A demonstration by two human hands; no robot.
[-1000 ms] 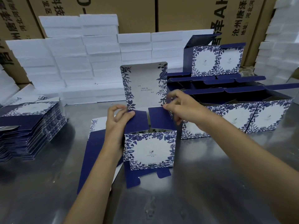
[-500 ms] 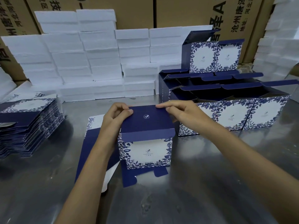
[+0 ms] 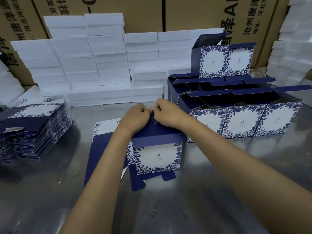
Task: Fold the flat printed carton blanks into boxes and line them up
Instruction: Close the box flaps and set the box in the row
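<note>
1. The carton being folded (image 3: 156, 156) stands upright at the middle of the worktop (image 3: 194, 200), on top of a flat blank (image 3: 101, 149). Its front is white with a blue floral border, a small emblem and small print too fine to read.
2. Its navy lid (image 3: 157, 130), bearing a small white emblem, lies folded down over the top.
3. The left hand (image 3: 135, 118) and right hand (image 3: 166, 113) meet at the lid's far edge, fingers curled and pinching it.
4. The stack of flat blanks (image 3: 33, 129) sits at the left edge.
5. The finished boxes (image 3: 244, 120) stand in rows toward the right edge with lids raised; their insides look dark, contents not discernible.
6. White foam blocks (image 3: 94, 65) pile along the far edge.
7. Brown shipping cartons (image 3: 249, 17) behind carry Chinese print, including "沧州".
</note>
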